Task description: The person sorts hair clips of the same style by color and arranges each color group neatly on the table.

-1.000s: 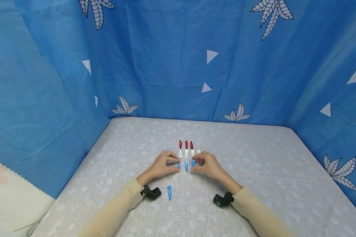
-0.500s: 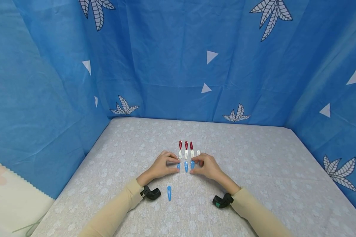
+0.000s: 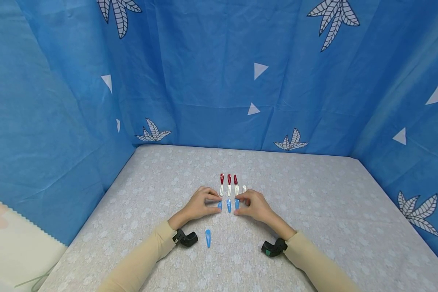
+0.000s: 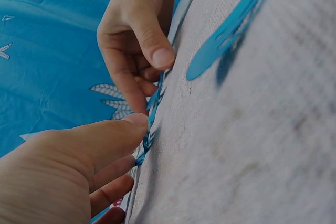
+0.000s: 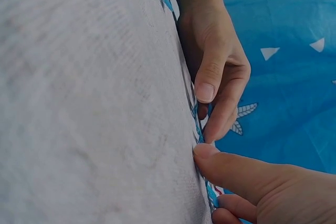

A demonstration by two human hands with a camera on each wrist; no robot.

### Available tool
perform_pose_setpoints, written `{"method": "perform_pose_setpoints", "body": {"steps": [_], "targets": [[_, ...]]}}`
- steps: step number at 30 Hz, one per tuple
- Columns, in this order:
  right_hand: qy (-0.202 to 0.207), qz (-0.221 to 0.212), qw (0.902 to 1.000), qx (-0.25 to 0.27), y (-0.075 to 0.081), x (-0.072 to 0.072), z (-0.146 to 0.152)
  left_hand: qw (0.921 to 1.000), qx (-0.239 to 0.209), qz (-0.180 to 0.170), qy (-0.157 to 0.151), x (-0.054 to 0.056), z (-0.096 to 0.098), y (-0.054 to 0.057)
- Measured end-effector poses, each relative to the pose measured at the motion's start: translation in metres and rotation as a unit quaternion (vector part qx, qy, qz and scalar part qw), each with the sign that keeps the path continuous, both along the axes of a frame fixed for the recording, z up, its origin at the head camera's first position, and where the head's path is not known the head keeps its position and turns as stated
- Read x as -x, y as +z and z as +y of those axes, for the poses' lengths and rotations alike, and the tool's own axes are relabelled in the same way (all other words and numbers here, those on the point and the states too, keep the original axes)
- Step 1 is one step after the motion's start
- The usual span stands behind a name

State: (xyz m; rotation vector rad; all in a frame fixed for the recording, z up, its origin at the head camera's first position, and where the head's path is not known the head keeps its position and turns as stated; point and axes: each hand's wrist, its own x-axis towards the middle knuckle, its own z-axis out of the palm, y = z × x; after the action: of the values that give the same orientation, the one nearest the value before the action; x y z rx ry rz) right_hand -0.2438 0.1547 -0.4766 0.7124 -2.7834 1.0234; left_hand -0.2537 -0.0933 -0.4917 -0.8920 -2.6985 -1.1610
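Note:
Three blue snap hair clips lie side by side in a row on the cloth. My left hand [image 3: 200, 202] holds the row's left blue clip [image 3: 220, 205] between thumb and fingers. At the other end, my right hand [image 3: 257, 205] pinches the right blue clip [image 3: 237, 203] the same way. Between the two hands lies the middle blue clip [image 3: 228, 206], touched by neither. In both wrist views the thumbs and fingertips are close over the cloth, and the fingers partly hide the clips.
Beyond the blue row lie several white hair clips [image 3: 229, 190], with red hair clips [image 3: 229, 179] behind them. One more blue clip [image 3: 208, 238] lies nearer, beside the left wrist. A patterned cloth [image 3: 314, 211] covers the table, and blue curtains [image 3: 211, 81] stand around it.
My right hand has shifted slightly left with its blue clip, nearer the middle one. The left hand has stayed nearly still.

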Motion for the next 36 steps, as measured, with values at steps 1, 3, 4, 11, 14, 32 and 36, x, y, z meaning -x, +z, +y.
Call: {"method": "perform_pose_setpoints", "body": {"steps": [1, 3, 4, 11, 14, 32, 36], "targets": [[0.000, -0.001, 1.0000, -0.001, 0.000, 0.000, 0.000, 1.0000, -0.001, 0.000, 0.000, 0.000, 0.000, 0.000], [0.000, -0.002, 1.0000, 0.001, 0.000, 0.000, 0.000, 1.0000, -0.001, 0.001, 0.000, 0.000, 0.000, 0.000], [0.000, -0.003, 1.0000, 0.001, 0.000, 0.000, 0.000, 1.0000, -0.001, 0.001, 0.000, 0.000, 0.000, 0.000], [-0.001, -0.005, 1.0000, 0.004, 0.001, -0.001, 0.000, 1.0000, 0.001, 0.000, 0.000, 0.000, 0.000, 0.000], [-0.002, -0.005, 1.0000, 0.007, 0.002, -0.001, 0.001, 1.0000, -0.001, -0.001, 0.001, 0.000, 0.000, 0.000], [0.043, -0.030, 0.9963, 0.067, 0.013, -0.018, -0.014, 1.0000, -0.001, 0.002, 0.001, 0.000, 0.000, 0.000], [0.079, -0.032, 0.9940, 0.070, 0.016, -0.029, -0.023, 0.9999, -0.007, 0.014, -0.005, -0.001, -0.001, 0.000]]}}
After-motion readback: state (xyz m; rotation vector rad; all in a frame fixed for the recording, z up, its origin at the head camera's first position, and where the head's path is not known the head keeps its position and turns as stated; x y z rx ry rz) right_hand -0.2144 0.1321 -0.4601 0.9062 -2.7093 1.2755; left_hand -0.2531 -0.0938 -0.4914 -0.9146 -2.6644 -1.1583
